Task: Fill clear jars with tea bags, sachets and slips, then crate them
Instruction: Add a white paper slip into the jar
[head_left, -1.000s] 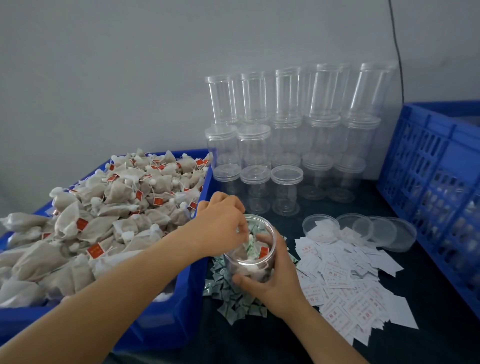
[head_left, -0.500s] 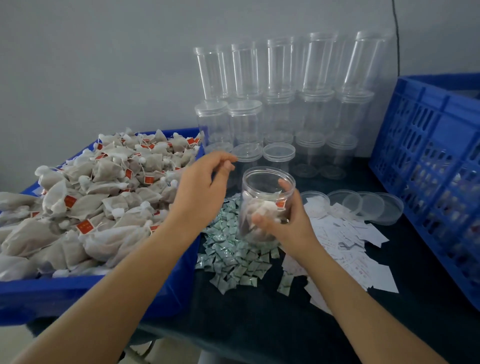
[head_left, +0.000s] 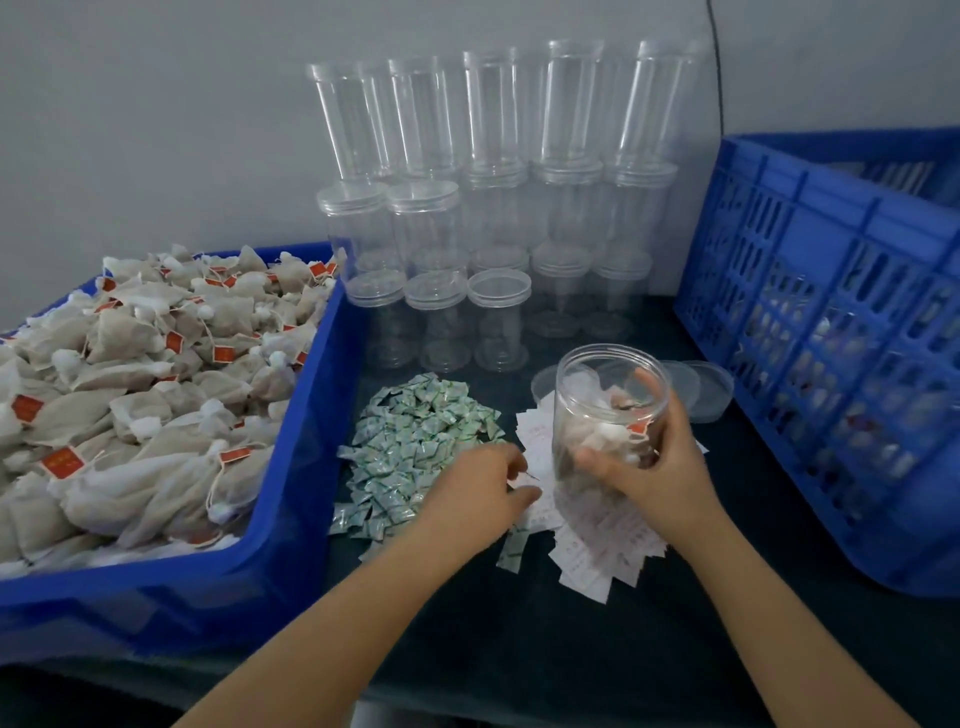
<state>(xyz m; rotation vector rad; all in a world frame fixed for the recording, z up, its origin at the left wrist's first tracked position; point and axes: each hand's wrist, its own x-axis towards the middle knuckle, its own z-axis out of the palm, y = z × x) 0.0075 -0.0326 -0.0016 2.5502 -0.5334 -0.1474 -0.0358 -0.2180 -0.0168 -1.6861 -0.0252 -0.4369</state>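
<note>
My right hand (head_left: 662, 470) grips a clear open jar (head_left: 608, 400) partly filled with tea bags, held upright just above the white paper slips (head_left: 597, 540). My left hand (head_left: 475, 491) is low on the table, between the green sachets (head_left: 415, 431) and the slips. Its fingertips pinch one white slip at the pile's left edge. The blue bin (head_left: 291, 467) heaped with tea bags (head_left: 135, 374) stands at the left.
Stacks of empty lidded clear jars (head_left: 493, 208) line the back wall. Loose lids (head_left: 701, 387) lie behind the held jar. A tall blue slatted crate (head_left: 831, 322) with filled jars stands at the right. The table is covered in dark cloth.
My left hand has dropped from the jar's mouth down to the slips. My right hand has carried the jar to the right, over the slip pile.
</note>
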